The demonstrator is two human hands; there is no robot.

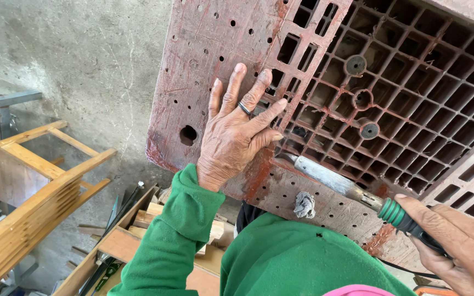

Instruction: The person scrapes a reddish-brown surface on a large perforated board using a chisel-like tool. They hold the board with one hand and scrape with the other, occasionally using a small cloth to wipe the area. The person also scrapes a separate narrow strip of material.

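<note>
1. As the red plastic grid panel (325, 82) stands tilted across the right and far part of the view, the left hand (234, 134) lies flat and open on its solid perforated strip, fingers spread, a ring on one finger.
2. Right hand (456, 246) is closed round the green-and-black handle of a chisel-like tool (346, 186); its metal blade points left, tip at the edge of the grid cells just beside the left thumb.
3. Handling, my read: panel looks stiff and ribbed, moderately heavy, not fragile. The scuffed, flaking red surface looks rough enough not to slip. Best holds are the solid perforated strip, the near edge, or fingers hooked through the open cells.
4. Tool: blade looks rigid; the ribbed handle grips well.
5. A small grey rag plug (304, 204) sits in the perforated strip near the body.
6. Surface: can't tell what the panel rests on; its near edge is hidden by the green sleeves (193, 230).
7. Room: rough concrete floor (83, 66); wooden frames (34, 186) to the left, an open box of wood offcuts and hand tools (133, 230) near left.
</note>
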